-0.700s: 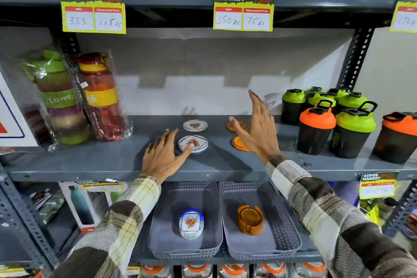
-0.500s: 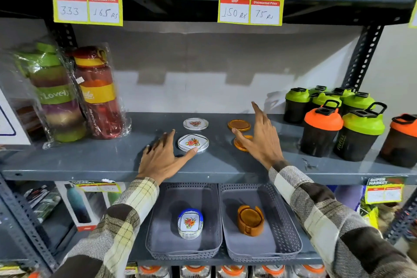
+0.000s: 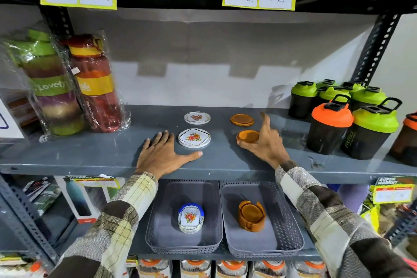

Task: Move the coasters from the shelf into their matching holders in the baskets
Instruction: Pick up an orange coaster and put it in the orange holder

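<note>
**Four coasters still on the shelf, right hand now on one**

Four coasters sit on the shelf. My right hand has dropped from raised to the near brown coaster, thumb and fingers curling round its edge, not lifted yet; I judge the pickup is starting. My left hand stays flat and empty beside the near floral coaster. Both holders wait in the baskets below. Tags read "333 / 165 Rs" and "150 / 75 Rs"; one bottle says "Lovely".
</note>
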Motion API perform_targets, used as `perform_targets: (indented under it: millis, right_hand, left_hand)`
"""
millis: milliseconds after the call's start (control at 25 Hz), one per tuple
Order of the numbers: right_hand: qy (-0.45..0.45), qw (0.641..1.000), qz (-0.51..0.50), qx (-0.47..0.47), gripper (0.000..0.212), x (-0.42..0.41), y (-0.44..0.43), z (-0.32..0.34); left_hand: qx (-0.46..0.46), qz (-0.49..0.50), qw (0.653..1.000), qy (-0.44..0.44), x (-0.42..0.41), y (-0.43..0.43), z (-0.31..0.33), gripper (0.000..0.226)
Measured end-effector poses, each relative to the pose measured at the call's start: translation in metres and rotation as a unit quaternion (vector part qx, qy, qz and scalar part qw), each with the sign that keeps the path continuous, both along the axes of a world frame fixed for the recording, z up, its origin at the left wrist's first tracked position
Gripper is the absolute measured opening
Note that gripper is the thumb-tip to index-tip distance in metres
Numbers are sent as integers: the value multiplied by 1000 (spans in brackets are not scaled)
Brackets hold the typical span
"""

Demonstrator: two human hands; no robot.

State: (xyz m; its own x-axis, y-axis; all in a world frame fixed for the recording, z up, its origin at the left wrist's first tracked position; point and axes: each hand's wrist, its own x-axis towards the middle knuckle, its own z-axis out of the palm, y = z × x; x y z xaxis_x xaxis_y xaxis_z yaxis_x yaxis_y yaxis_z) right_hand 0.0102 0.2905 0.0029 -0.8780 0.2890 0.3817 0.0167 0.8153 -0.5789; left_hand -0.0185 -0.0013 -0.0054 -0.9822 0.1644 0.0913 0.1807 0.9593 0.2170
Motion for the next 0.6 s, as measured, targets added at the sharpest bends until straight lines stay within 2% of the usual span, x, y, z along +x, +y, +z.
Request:
perform_targets:
  millis: [120, 320, 480, 600]
  right_hand:
    - [96, 994, 40, -40, 122, 20, -10, 16]
    - [247, 961, 117, -38, 122, 73, -40, 67]
    - [308, 939, 150, -13, 118, 119, -63, 93]
    - [363, 915, 177, 11, 116, 152, -77, 103]
  left_hand:
    - [0, 2, 1000, -4, 1, 0, -1, 154]
    - [-5, 1, 1000, -9, 1, 0, 1, 151]
    - [6, 0, 1000, -2, 2, -1, -1, 143]
    - [7, 3, 1000, -5, 3, -1, -1, 148]
